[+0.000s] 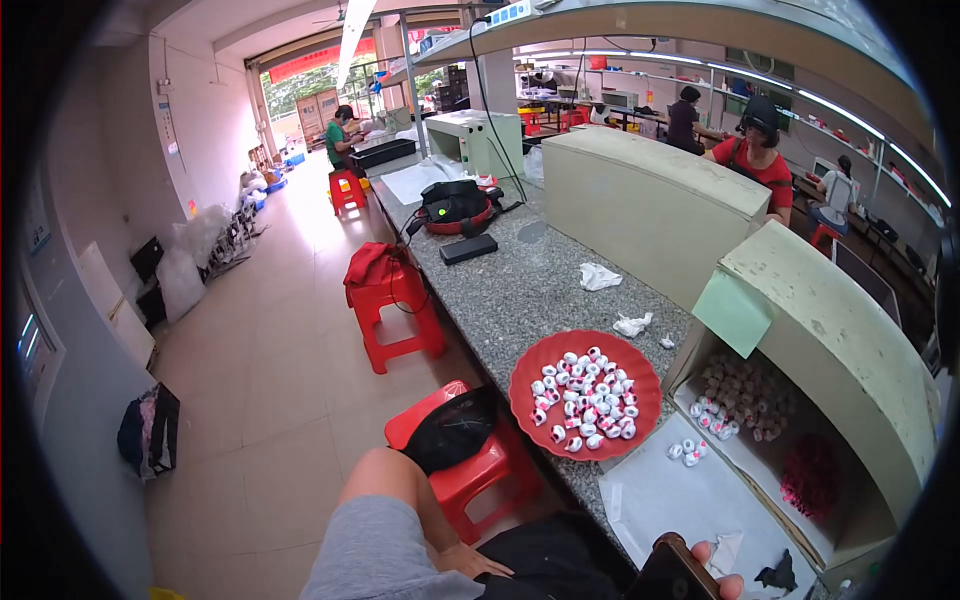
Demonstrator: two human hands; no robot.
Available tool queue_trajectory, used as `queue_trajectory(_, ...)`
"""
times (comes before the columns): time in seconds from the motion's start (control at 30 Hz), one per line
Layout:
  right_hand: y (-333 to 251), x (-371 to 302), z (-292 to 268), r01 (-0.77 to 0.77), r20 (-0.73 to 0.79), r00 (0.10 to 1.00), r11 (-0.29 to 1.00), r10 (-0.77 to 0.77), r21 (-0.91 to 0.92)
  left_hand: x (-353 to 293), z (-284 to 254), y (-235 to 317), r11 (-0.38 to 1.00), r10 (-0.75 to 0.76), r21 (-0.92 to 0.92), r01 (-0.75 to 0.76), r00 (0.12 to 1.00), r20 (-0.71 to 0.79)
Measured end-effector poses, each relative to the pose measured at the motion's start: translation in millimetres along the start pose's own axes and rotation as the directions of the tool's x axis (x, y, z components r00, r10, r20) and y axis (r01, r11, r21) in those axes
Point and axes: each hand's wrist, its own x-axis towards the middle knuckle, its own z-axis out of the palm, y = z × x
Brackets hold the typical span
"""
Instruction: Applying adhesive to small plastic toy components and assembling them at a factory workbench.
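Observation:
My left hand (478, 562) rests on dark cloth over my lap, its fingers stretched out and holding nothing. At the lower edge, my right hand (728, 584) grips a dark brown phone-like object (672, 572); only some fingertips show around it. Beyond lies white paper (650, 495) with a few small white ring-shaped pieces (690, 452), a crumpled white scrap and a black scrap (777, 573). To its left, a red scalloped plate (530, 402) bears many white pieces with pink and dark marks.
An open-fronted greenish box (850, 330) on the granite counter (490, 300) holds more white pieces and a dark red bundle (810, 475). Red stools (400, 325) line the counter's left side. A black-and-red bag (455, 207) lies farther back. Several people work beyond.

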Motion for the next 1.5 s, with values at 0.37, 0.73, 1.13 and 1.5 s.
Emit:
queue_trajectory(0.37, 14, 6, -25, -0.024, 0.11, 0.994, 0.999, 0.029, -0.046, -3, 9, 5, 1.0, -0.005, -0.028, 0.005, 1.0, -0.01)
queue_trajectory(0.73, 5, 13, -19, -0.09, -0.001, 0.996, 0.996, 0.09, -0.006, -1, 10, -6, 0.998, -0.028, -0.054, 0.027, 1.0, -0.004)
queue_trajectory(1.13, 0, 18, -8, -0.076, -0.056, 0.996, 0.997, 0.075, -0.02, 5, 5, -8, 1.0, -0.008, -0.03, 0.007, 0.999, -0.045)
queue_trajectory(1.5, 5, 19, -5, -0.123, -0.13, 0.985, 0.991, 0.114, -0.057, -4, 11, -7, 0.999, -0.032, -0.019, 0.03, 0.993, -0.114)
